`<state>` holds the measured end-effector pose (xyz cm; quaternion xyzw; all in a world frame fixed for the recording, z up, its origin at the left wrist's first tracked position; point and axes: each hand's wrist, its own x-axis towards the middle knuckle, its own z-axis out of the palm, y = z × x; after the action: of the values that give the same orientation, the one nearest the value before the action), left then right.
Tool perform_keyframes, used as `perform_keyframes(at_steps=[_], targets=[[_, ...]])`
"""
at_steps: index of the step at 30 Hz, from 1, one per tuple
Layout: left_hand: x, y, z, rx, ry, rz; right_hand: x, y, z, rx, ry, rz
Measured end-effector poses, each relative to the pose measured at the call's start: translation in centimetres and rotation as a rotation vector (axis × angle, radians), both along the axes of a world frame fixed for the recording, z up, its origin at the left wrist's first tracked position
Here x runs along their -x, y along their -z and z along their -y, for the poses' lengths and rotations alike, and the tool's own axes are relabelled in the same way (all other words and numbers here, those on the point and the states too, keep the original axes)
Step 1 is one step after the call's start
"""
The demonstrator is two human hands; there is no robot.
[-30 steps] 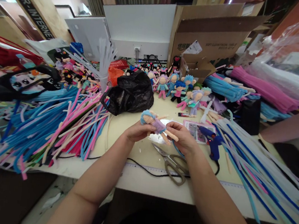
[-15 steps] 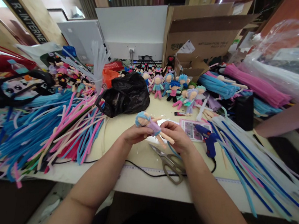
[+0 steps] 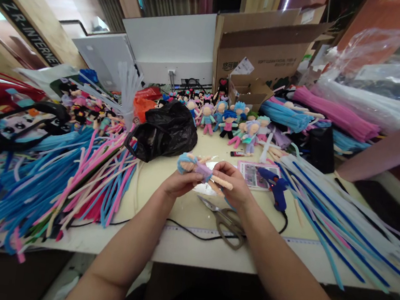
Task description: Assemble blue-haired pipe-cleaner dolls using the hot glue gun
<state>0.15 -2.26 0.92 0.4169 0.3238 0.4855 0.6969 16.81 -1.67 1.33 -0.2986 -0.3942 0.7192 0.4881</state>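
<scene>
A small doll (image 3: pixel 203 170) with blue hair, a purple top and peach limbs is held above the table between both hands. My left hand (image 3: pixel 183 183) is closed on its head and upper body, thumb on top. My right hand (image 3: pixel 233 183) pinches the blue edge at its waist, near the peach legs, and a blue strand hangs below that hand. Grey-handled scissors (image 3: pixel 225 221) lie just below the hands. To the right, a blue glue gun (image 3: pixel 278 189) rests beside a pink-edged card (image 3: pixel 251 174).
Fuzzy stems (image 3: pixel 46 184) pile up at the left, and more stems (image 3: pixel 344 226) spread at the right. A black plastic bag (image 3: pixel 169 131) sits behind my left hand. Finished dolls (image 3: pixel 228 122) stand before a cardboard box (image 3: pixel 259 50). A black cable (image 3: pixel 193 234) crosses the front.
The doll is tilted slightly differently, its legs lying flatter. Both hands keep hold of it. The camera view has shifted slightly.
</scene>
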Motion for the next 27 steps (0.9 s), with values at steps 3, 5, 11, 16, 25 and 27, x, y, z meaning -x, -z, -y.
perform_keyframes(at_steps=[3, 5, 11, 16, 25, 27], targets=[[-0.2, 0.1, -0.1, 0.004, -0.006, 0.004, 0.1, -0.1, 0.0, 0.032, 0.025, 0.007], [-0.3, 0.1, -0.1, 0.009, -0.008, 0.020, 0.2, -0.1, 0.0, 0.025, 0.039, 0.028], [-0.4, -0.2, -0.2, 0.004, 0.031, 0.077, 0.4, 0.1, 0.0, 0.002, 0.044, 0.058], [-0.5, -0.3, -0.2, -0.009, 0.000, 0.093, 0.5, 0.2, 0.0, 0.002, 0.045, 0.080], [-1.0, -0.3, -0.1, -0.002, -0.089, 0.067, 0.5, 0.5, -0.2, 0.049, 0.076, 0.066], [-1.2, -0.2, -0.1, 0.014, -0.118, 0.064, 0.4, 0.7, -0.3, 0.056, 0.086, 0.060]])
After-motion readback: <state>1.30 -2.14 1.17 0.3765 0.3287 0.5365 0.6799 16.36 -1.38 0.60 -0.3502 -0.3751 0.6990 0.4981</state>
